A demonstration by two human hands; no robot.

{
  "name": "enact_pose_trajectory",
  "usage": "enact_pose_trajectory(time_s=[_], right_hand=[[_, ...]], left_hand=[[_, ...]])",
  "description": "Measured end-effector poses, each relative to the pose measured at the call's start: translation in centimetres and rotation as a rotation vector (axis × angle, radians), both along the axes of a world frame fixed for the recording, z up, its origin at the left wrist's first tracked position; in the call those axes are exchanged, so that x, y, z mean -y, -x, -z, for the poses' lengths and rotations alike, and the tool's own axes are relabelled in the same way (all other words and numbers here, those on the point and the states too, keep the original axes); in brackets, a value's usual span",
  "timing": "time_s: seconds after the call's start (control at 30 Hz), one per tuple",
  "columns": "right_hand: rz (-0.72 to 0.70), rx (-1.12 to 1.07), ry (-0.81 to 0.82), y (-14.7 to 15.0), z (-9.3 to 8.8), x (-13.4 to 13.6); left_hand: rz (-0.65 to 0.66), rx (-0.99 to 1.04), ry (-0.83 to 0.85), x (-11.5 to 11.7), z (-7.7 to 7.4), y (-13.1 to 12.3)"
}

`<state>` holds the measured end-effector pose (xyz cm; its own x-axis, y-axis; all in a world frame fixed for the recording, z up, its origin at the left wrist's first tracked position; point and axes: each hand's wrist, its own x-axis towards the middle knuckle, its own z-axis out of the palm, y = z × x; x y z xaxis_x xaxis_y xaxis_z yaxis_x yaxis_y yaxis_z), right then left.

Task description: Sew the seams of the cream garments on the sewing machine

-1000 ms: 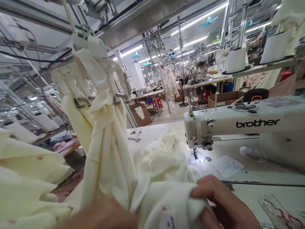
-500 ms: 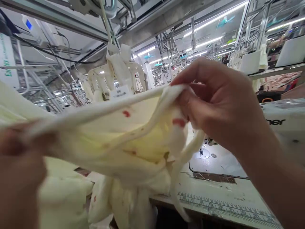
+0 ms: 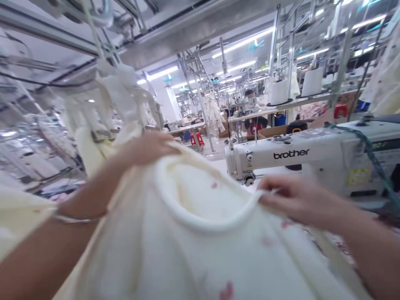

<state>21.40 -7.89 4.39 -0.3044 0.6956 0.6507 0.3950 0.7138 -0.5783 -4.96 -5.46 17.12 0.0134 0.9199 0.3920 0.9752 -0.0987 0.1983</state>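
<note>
A cream baby garment with small red prints (image 3: 200, 258) fills the lower middle of the view, its ribbed neckband (image 3: 206, 223) curving in an open loop. My left hand (image 3: 145, 150) lies over the fabric at the far side of the neck opening and holds it. My right hand (image 3: 296, 198) pinches the neckband's right end between fingers and thumb. A thin bracelet circles my left wrist (image 3: 78, 217). The garment hides most of the sewing table below.
A white Brother sewing machine (image 3: 281, 160) stands just beyond my right hand. At left, cream garments (image 3: 109, 106) hang from an overhead rail. Farther back, a co-worker (image 3: 251, 104) sits at a machine table among several thread cones (image 3: 279, 92).
The garment has dropped from the stretched, raised position. The neckband now forms an open loop, and my hands hold it at both sides. The view has shifted, showing the whole sewing machine head.
</note>
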Motion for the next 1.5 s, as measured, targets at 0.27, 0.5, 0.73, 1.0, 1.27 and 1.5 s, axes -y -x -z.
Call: enact_pose_trajectory(time_s=[0.27,0.5,0.73,1.0,1.27,1.5], right_hand=[[0.183,0.248,0.193,-0.3,8.1,-2.0],[-0.04,0.132,0.859,-3.7,3.3,1.4],[0.182,0.307,0.828,-2.9,5.5,-1.5],[0.257,0.444,0.77,-1.0,7.6,-3.9],[0.086,0.38,0.846,-2.6,6.3,-5.4],[-0.167,0.354,0.983,-3.1,5.1,-6.6]], left_hand=[[0.535,-0.156,0.506,-0.4,14.0,-6.9],[0.608,0.055,1.005,0.8,11.1,-3.3],[0.496,-0.195,1.108,-4.2,11.7,-0.1],[0.498,-0.492,0.526,-3.1,14.3,-9.1],[0.6,0.044,0.645,-3.9,18.7,-11.0],[0.65,0.286,0.941,-5.6,17.9,-7.3]])
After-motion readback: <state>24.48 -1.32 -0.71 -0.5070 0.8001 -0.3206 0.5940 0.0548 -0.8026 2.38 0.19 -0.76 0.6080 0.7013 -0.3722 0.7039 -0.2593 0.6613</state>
